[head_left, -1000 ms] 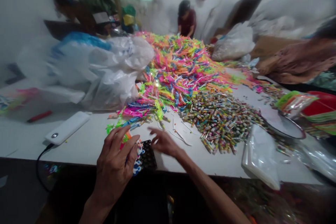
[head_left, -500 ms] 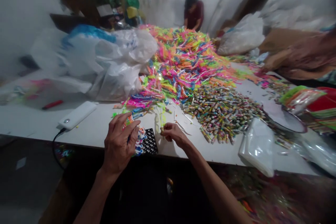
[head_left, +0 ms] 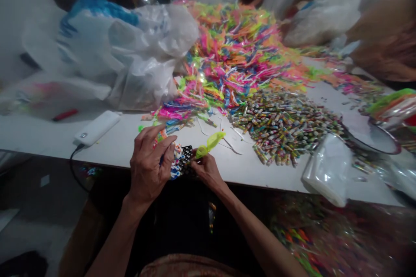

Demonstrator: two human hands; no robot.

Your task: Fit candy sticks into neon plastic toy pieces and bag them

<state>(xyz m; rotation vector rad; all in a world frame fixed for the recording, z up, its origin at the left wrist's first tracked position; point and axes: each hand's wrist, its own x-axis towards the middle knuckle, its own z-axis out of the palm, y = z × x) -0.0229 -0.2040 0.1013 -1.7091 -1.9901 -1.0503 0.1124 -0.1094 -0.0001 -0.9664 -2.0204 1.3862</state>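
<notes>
My left hand (head_left: pixel 151 162) curls over the left part of a small black tray with rows of holes (head_left: pixel 186 156), fingers bent around it. Small white, blue and orange pieces (head_left: pixel 176 163) crowd the tray under and beside those fingers. Against the tray's right side, my right hand (head_left: pixel 208 171) pinches a yellow-green plastic strip (head_left: pixel 211 143), whose loose end sticks up and to the right. The pinched end is hidden by the fingertips. A thin stick and fine threads (head_left: pixel 232 146) lie just beyond this hand.
Bright plastic strips (head_left: pixel 230 60) form a large heap behind. To its right lies a pile of small printed tubes (head_left: pixel 286 125). White plastic bags (head_left: pixel 143 69), a power bank (head_left: pixel 97 128) and a red pen-like object (head_left: pixel 65 115) sit leftward. A clear plastic packet (head_left: pixel 329 169) overhangs the edge.
My right hand has moved left to the tray, bringing the yellow-green strip with it. My left hand stays over the tray. The view has tilted downward.
</notes>
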